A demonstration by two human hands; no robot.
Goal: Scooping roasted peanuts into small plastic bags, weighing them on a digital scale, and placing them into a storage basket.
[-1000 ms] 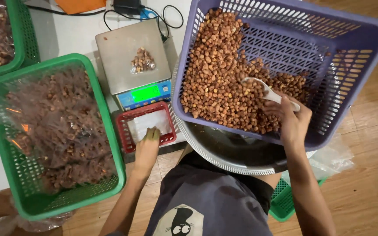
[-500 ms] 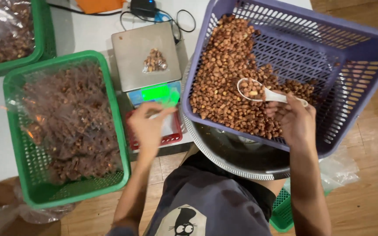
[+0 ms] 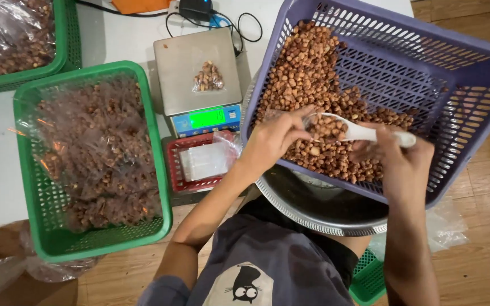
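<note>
at the frame's centre, the left hand (image 3: 273,139) pinches the bowl of a white plastic spoon (image 3: 358,131) over roasted brown nuts (image 3: 307,85) in the purple slatted basket (image 3: 460,73); the right hand (image 3: 401,161), fingers curled, grips its handle.

Small clear nut bag (image 3: 208,77) above green screen (image 3: 207,118)

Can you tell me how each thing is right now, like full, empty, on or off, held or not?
Purple basket: tilted, partly full of nuts.
White spoon: held by the right hand.
Left hand: at the spoon's bowl.
Scale: on, display lit green.
Small bag: on the scale, a few nuts inside.
Green basket: full of packed bags.
Red tray: holds clear empty bags.
</note>
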